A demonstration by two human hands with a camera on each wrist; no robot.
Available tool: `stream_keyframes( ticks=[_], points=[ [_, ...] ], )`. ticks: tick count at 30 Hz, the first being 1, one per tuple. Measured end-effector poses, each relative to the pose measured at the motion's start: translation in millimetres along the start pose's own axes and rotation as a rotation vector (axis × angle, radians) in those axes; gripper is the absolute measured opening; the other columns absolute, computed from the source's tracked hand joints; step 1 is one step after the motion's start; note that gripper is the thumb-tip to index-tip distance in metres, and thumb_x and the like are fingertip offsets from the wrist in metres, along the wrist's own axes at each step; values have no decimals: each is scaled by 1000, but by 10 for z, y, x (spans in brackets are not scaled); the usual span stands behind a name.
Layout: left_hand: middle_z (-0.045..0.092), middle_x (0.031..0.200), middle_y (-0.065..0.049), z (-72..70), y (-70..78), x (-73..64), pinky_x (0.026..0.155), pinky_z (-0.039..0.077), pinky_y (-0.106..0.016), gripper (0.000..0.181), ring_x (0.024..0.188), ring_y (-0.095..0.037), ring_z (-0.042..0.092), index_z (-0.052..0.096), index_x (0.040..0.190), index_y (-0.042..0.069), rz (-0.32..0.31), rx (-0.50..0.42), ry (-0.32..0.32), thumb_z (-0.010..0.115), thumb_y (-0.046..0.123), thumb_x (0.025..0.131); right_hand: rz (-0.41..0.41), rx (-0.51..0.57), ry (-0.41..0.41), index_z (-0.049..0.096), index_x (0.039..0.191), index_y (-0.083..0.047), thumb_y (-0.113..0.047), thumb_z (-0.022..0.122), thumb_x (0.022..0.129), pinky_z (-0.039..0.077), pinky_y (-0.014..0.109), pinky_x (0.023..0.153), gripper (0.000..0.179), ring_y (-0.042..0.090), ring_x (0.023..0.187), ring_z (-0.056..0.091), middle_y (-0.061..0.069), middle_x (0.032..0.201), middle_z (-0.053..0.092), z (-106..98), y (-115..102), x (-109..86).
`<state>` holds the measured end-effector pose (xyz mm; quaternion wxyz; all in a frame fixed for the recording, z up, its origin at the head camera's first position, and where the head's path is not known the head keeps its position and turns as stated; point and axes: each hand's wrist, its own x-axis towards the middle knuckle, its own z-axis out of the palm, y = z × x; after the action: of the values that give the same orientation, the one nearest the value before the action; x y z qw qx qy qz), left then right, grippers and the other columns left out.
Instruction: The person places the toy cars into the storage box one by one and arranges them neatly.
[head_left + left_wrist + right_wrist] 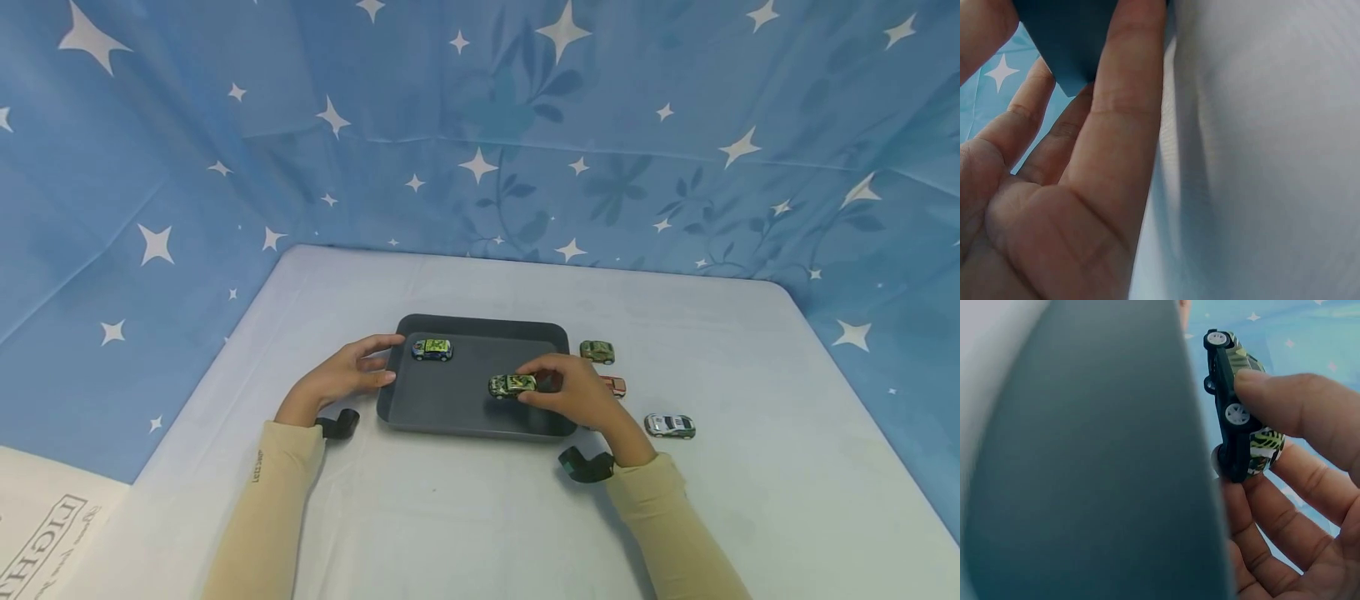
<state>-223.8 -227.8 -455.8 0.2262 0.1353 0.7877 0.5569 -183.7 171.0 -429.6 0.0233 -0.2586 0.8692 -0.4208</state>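
Observation:
My right hand (577,392) pinches a green camouflage toy car (512,386) between thumb and fingers, over the right half of the dark grey tray (442,408). In the right wrist view the car (1235,406) is tilted, its white-spoked wheels and dark underside showing. At the tray's left side, my left hand (348,372) touches the rim with fairly straight fingers. The left wrist view shows those fingers (1125,81) against the tray's corner (1072,44). A blue and yellow toy car (432,350) stands in the tray's upper left.
Right of the tray, on the white-covered table (480,517), are a green toy car (597,352), an orange-red one (615,386) partly behind my right hand, and a silver one (670,426). A blue star-patterned cloth (420,108) hangs behind the table.

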Motion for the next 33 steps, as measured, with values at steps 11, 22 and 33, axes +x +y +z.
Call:
stream_keyframes(
  ticks=[11, 22, 33],
  points=[
    [15, 177, -27, -3, -1, -15, 121, 35, -68, 71, 158, -58, 20, 35, 167, 0, 13, 1, -1, 70, 7, 106, 42, 6, 9, 80, 118, -3, -7, 87, 92, 59, 33, 77, 28, 23, 95, 72, 12, 114, 77, 135, -42, 73],
    [15, 178, -26, -10, -18, 6, 121, 35, -68, 72, 159, -57, 20, 34, 168, 1, 9, -4, -7, 70, 8, 106, 40, 4, 32, 81, 118, -4, -6, 88, 91, 61, 36, 79, 28, 23, 96, 73, 10, 113, 78, 306, -69, 130],
    [17, 177, -26, -14, 5, 6, 121, 34, -69, 71, 158, -58, 22, 34, 168, 2, 13, 29, -6, 69, 9, 107, 35, -14, 61, 81, 115, -3, -6, 88, 90, 62, 41, 82, 26, 26, 95, 74, 11, 109, 80, 466, -126, 241]
  ],
)
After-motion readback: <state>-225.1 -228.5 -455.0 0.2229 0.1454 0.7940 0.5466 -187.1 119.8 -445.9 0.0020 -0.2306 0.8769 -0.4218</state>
